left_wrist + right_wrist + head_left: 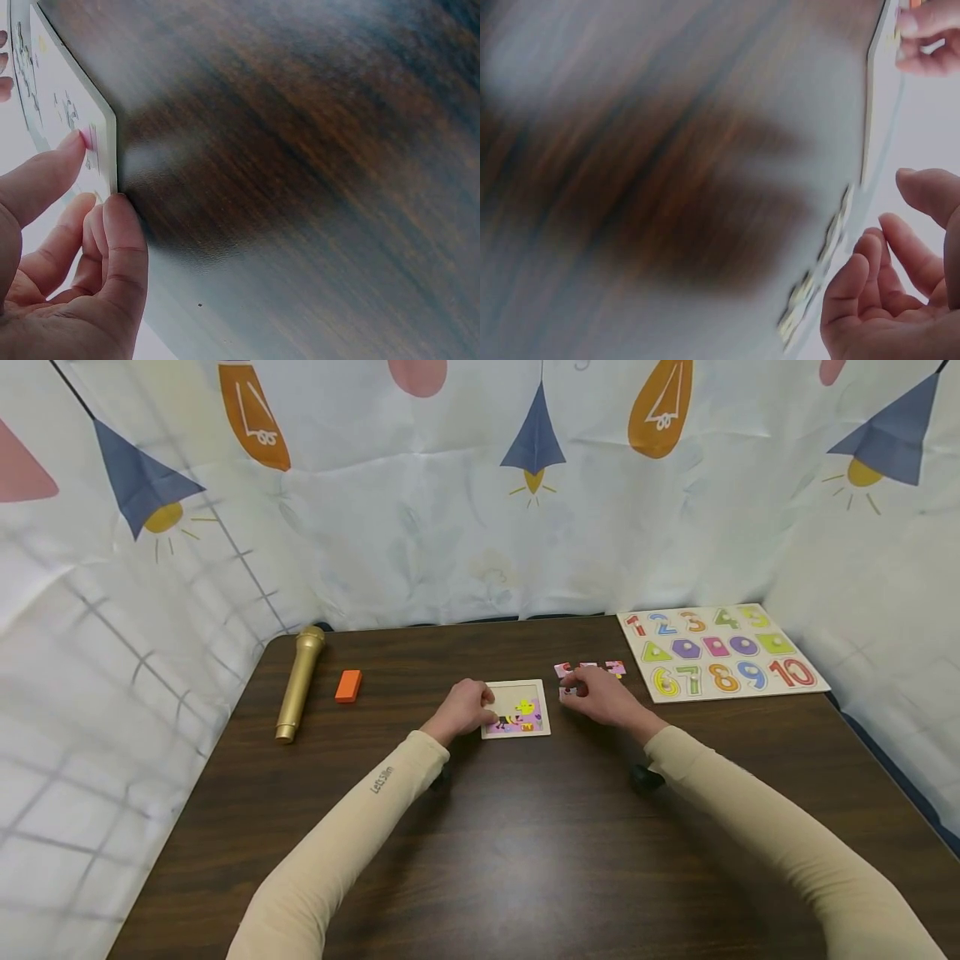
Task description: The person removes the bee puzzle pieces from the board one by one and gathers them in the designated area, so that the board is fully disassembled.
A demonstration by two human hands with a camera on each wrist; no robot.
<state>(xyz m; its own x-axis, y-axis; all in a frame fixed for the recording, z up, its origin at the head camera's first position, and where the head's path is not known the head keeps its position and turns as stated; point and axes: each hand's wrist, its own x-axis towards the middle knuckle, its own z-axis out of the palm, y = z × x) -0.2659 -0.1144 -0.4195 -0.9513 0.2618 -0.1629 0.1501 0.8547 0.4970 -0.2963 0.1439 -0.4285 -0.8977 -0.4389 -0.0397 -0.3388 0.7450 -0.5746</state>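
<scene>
My remote view, table (540, 877) bearing all, microphone (300, 685) far left, block (348, 686) beside it, puzzle tray (506, 697) central, loose pieces (616, 667) right, number board (708, 661) farther right.

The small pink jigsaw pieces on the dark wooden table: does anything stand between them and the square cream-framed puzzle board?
Nothing visible stands between the pink pieces and the board. The left hand holds the board's opposite side.

R hand (600, 693) hides parts of the loose puzzle pcs (615, 667), whose prints are too small to tell; L hand (467, 706) covers some of the puzzle tray's (508, 698) left rim. Both sleeves (337, 852) run off the near edge. In R wrist view, tabletop (667, 187) & pcs blur, w/ L hand cut off at right.
</scene>
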